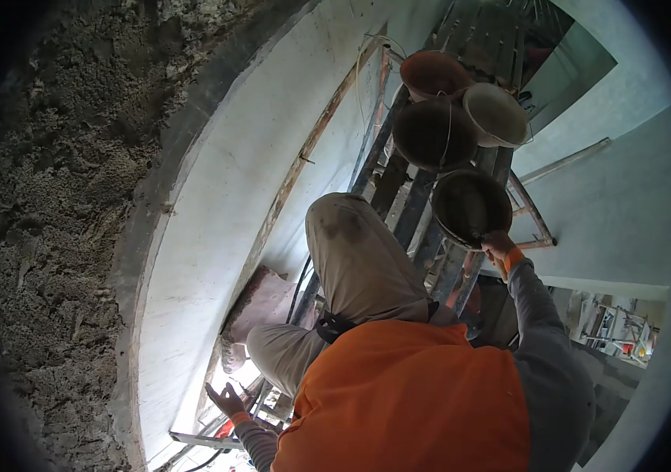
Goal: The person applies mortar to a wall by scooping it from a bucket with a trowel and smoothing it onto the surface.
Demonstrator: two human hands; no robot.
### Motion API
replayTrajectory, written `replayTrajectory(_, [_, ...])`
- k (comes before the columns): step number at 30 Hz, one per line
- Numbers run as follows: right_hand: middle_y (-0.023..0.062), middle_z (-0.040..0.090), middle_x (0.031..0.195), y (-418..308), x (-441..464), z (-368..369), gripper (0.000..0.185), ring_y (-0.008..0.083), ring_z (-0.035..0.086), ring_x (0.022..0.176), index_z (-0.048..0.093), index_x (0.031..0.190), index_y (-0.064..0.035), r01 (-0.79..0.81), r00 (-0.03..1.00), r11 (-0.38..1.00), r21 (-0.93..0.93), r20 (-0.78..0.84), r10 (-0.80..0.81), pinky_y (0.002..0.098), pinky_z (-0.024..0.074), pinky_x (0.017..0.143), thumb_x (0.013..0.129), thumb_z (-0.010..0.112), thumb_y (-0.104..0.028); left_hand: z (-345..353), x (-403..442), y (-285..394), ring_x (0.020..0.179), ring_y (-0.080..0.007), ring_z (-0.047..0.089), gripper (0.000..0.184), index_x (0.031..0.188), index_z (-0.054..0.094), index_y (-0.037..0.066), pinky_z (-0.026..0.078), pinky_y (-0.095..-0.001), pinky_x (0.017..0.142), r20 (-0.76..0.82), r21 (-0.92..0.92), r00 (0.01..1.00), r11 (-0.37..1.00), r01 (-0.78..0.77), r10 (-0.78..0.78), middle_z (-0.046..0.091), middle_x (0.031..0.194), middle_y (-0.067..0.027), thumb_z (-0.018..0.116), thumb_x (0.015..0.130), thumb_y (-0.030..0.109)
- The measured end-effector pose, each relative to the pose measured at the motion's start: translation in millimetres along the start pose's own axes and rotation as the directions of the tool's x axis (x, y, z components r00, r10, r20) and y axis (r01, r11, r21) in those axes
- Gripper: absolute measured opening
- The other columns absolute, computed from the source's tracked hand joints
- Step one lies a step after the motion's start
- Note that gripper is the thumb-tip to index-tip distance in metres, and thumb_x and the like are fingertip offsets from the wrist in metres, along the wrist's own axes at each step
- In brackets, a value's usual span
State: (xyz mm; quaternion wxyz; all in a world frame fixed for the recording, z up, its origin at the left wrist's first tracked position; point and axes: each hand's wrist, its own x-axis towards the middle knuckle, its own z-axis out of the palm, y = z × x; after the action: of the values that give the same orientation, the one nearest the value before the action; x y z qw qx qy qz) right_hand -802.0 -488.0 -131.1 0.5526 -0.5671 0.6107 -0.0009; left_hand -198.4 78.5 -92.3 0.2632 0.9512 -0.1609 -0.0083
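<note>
My right hand (497, 245) is closed on the near rim of a dark round bucket (471, 206), which is tilted so that its inside shows. Beyond that bucket, another dark bucket (434, 135), a reddish bucket (433, 75) and a pale grey bucket (496, 113) stand close together on the planks (389, 184). At the lower left, my left hand (227, 401) is held out with its fingers apart and nothing in it, near the bottom of the white wall.
Rough, unfinished masonry (68, 212) fills the left side, beside a curved white wall (217, 189). Metal scaffold frames (530, 211) stand right of the planks. A gap at the lower right shows a level below with cluttered items (619, 330).
</note>
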Motion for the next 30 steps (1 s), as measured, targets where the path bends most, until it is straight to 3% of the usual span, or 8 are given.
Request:
replayTrajectory(7, [0.0057, 0.044, 0.049, -14.3, -44.3, 9.6, 0.016, 0.0176, 0.045, 0.038, 0.048, 0.059, -0.0048, 0.019, 0.963, 0.941, 0.337, -0.259, 0.073, 0.0336, 0.0374, 0.036, 0.068, 0.057, -0.015, 8.7, 18.0, 13.2, 0.108, -0.0288, 0.051, 0.064, 0.136, 0.029, 0.005, 0.051, -0.0319, 0.076, -0.029, 0.065, 0.985, 0.983, -0.17, 0.172, 0.027, 0.139, -0.021, 0.06, 0.08, 0.012])
replayTrajectory(10, [0.0057, 0.044, 0.05, -25.0, -45.5, 6.5, 0.016, 0.0176, 0.046, 0.039, 0.048, 0.061, -0.0049, 0.004, 0.976, 0.931, 0.365, -0.204, 0.076, 0.0339, 0.0381, 0.037, 0.068, 0.057, -0.016, 12.0, 17.0, 32.1, 0.129, -0.0342, 0.029, 0.066, 0.136, 0.028, 0.003, 0.038, -0.0368, 0.098, 0.072, -0.092, 0.997, 0.996, -0.016, 0.023, 0.028, 0.139, -0.0221, 0.062, 0.08, 0.014])
replayTrajectory(13, [0.0055, 0.044, 0.05, -14.6, -37.1, 12.8, 0.015, 0.0181, 0.046, 0.039, 0.05, 0.064, -0.0045, 0.082, 0.981, 0.931, 0.356, -0.192, -0.012, 0.0347, 0.0382, 0.038, 0.068, 0.056, -0.017, 9.5, 19.5, 34.1, 0.128, -0.0343, 0.03, 0.066, 0.136, 0.028, 0.003, 0.038, -0.0383, 0.098, 0.041, -0.078, 0.995, 0.993, -0.085, 0.088, 0.028, 0.139, -0.0222, 0.061, 0.081, 0.015])
replayTrajectory(14, [0.0078, 0.046, 0.051, -10.8, -37.2, 11.7, 0.015, 0.0189, 0.046, 0.038, 0.05, 0.062, -0.0034, 0.134, 0.979, 0.95, 0.282, -0.185, -0.083, 0.0342, 0.0385, 0.037, 0.071, 0.054, -0.014, 13.2, 22.6, 17.9, 0.098, -0.028, 0.054, 0.064, 0.137, 0.029, 0.006, 0.051, -0.0315, 0.074, -0.026, 0.046, 0.981, 0.98, -0.191, 0.192, 0.027, 0.139, -0.0216, 0.06, 0.081, 0.011])
replayTrajectory(17, [0.0068, 0.046, 0.053, -45.3, -71.3, 18.2, 0.012, 0.0174, 0.045, 0.041, 0.052, 0.066, -0.0057, -0.008, 0.974, 0.83, 0.558, -0.185, 0.133, 0.0323, 0.0388, 0.038, 0.07, 0.053, -0.018, 6.2, 15.0, 33.3, 0.127, -0.0347, 0.031, 0.065, 0.136, 0.028, 0.003, 0.041, -0.0381, 0.094, 0.005, -0.018, 0.997, 0.996, -0.082, 0.082, 0.029, 0.138, -0.0222, 0.061, 0.081, 0.015])
replayTrajectory(20, [0.0046, 0.047, 0.058, -48.3, -83.9, 18.0, 0.014, 0.0156, 0.046, 0.045, 0.054, 0.078, -0.007, 0.103, 0.986, 0.767, 0.633, -0.169, 0.007, 0.0298, 0.0391, 0.041, 0.07, 0.052, -0.018, 11.4, 14.3, 22.8, 0.128, -0.0343, 0.03, 0.066, 0.136, 0.028, 0.003, 0.028, -0.041, 0.104, 0.009, -0.227, 1.0, 0.974, -0.002, 0.004, 0.03, 0.138, -0.0221, 0.061, 0.081, 0.015])
replayTrajectory(26, [0.0004, 0.049, 0.075, -84.6, -110.0, 19.5, 0.033, 0.0106, 0.048, 0.054, 0.048, 0.109, -0.005, 0.274, 0.92, 0.349, 0.896, -0.139, -0.367, 0.0263, 0.0428, 0.044, 0.082, 0.052, -0.024, 22.4, 16.4, -25.8, 0.127, -0.0342, 0.032, 0.065, 0.135, 0.028, 0.002, 0.048, -0.0378, 0.088, -0.104, 0.133, 0.955, 0.955, -0.264, 0.279, 0.027, 0.139, -0.022, 0.06, 0.079, 0.011])
replayTrajectory(30, [0.0014, 0.05, 0.083, -155.6, -119.4, 21.6, 0.039, 0.0114, 0.049, 0.061, 0.042, 0.12, -0.0039, 0.308, 0.818, 0.12, 0.944, -0.198, -0.54, 0.0249, 0.0435, 0.044, 0.085, 0.047, -0.022, 8.1, 13.7, -14.9, 0.123, -0.0338, 0.037, 0.066, 0.135, 0.03, 0.003, 0.049, -0.0346, 0.084, -0.126, -0.254, 0.991, 0.964, -0.083, 0.052, 0.028, 0.138, -0.0218, 0.061, 0.076, 0.007])
